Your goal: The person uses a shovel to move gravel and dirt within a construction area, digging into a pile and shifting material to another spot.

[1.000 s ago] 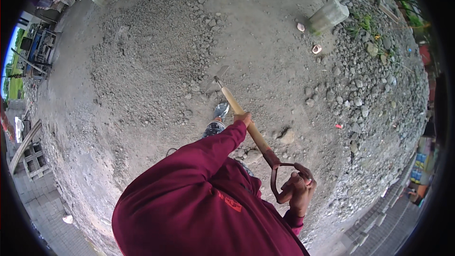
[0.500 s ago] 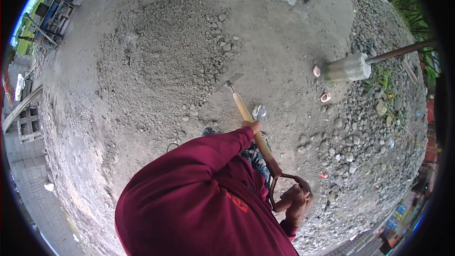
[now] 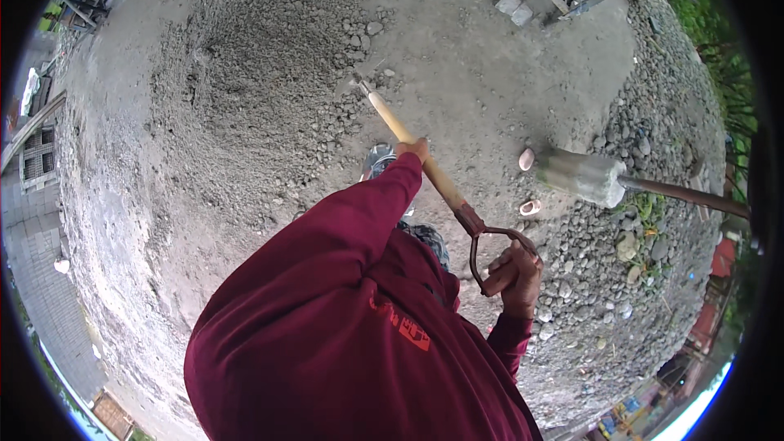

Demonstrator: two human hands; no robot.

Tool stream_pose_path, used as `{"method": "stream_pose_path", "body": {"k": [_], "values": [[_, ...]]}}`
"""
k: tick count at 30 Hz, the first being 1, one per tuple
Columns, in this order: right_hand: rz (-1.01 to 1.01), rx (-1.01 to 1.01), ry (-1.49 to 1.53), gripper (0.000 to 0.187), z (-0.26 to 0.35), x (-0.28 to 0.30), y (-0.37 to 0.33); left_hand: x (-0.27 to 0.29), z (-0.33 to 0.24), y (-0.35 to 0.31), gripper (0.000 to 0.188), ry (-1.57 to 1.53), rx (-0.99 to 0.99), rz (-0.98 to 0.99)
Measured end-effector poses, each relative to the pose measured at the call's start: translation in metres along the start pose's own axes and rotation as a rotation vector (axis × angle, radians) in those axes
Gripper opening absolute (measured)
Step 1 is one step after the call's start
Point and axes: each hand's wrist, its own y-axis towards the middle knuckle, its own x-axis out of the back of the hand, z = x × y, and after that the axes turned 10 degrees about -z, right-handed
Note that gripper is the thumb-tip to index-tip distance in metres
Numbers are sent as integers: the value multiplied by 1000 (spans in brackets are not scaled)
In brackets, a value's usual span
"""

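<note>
One long-handled shovel (image 3: pixel 445 184) is held slantwise in front of the person's body, its metal blade (image 3: pixel 353 83) farthest away, at the stony right edge of a broad patch of grey gravel (image 3: pixel 261 73); whether the ground is touched cannot be told, since the blade is blurred. A stiff, sturdy tool is suggested by the pale wooden shaft, with more weight likely at the blade end; the smooth wood might slip a little in a loose grip, and little about it looks fragile. Two places seem best for taking hold: the middle of the shaft, where the left hand (image 3: pixel 415 149) is closed around the wood, and the D-shaped handle (image 3: pixel 474 257), whose crossbar is gripped by the right hand (image 3: pixel 514 273). Just beside the shaft, on its left, a shoe (image 3: pixel 380 155) is seen. Farther right, a concrete block (image 3: pixel 580 175) with a brown pole (image 3: pixel 686 196) is set beside loose stones (image 3: pixel 588 278). Compared with half a second earlier, the view has been turned, the blade is seen more narrowly and farther up the picture, and both grips are unchanged.
</note>
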Motion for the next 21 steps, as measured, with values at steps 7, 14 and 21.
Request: {"method": "stream_pose_path", "body": {"k": [7, 14, 21], "values": [[-14, 118, -344, 41, 94, -128, 159, -66, -146, 52, 32, -74, 216, 109], [-2, 211, -500, 39, 185, -194, 221, -129, -256, 65, 25, -662, 375, 86], [-112, -164, 125, 23, 171, -213, 300, -163, -338, 149, 48, -128, 91, 15]]}}
